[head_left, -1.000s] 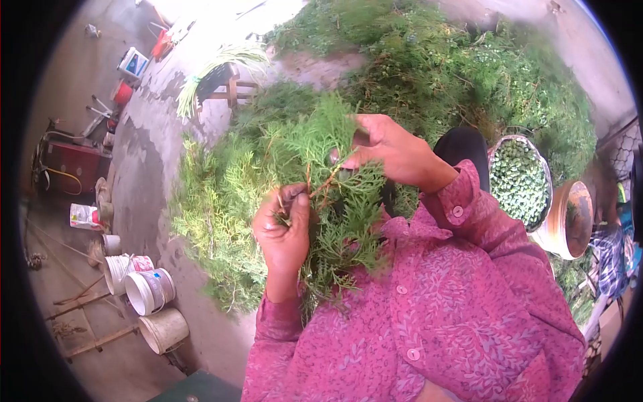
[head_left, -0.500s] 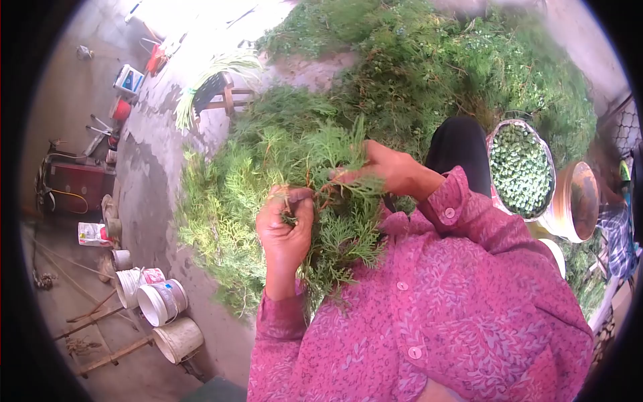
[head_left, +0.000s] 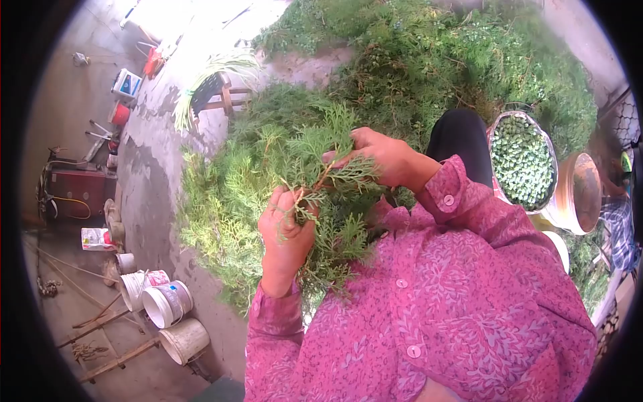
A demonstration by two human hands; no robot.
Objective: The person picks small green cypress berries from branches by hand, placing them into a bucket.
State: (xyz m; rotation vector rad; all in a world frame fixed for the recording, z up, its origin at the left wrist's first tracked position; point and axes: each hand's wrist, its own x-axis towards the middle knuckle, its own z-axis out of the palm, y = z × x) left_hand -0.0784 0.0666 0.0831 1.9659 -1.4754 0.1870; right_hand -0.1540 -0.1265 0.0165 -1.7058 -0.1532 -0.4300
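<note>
My left hand [head_left: 287, 231] is closed around the woody stem of a leafy conifer branch [head_left: 325, 177], one with flat, scaly green sprays like arborvitae. To its right, my right hand [head_left: 388, 157] pinches among the upper sprays of the same branch; its fingertips are partly covered by foliage. Beneath both hands spreads a pile of cut conifer branches [head_left: 231, 208]. On the right, past my dark-clad knee [head_left: 462, 144], stands a bucket [head_left: 493, 151] filled with small pale-green cones [head_left: 524, 164].
A larger heap of branches [head_left: 415, 67] covers the floor ahead. An orange-brown bucket [head_left: 584, 194] sits right of the cones. At left are several white buckets [head_left: 161, 305], a wooden ladder-like frame [head_left: 120, 362] and a dark red box [head_left: 77, 191]. A stool [head_left: 226, 97] stands near pale stalks [head_left: 201, 84].
The branch has risen slightly and its stem shows more plainly between my hands. My right hand has shifted a little up and left; my left hand stays on the stem.
</note>
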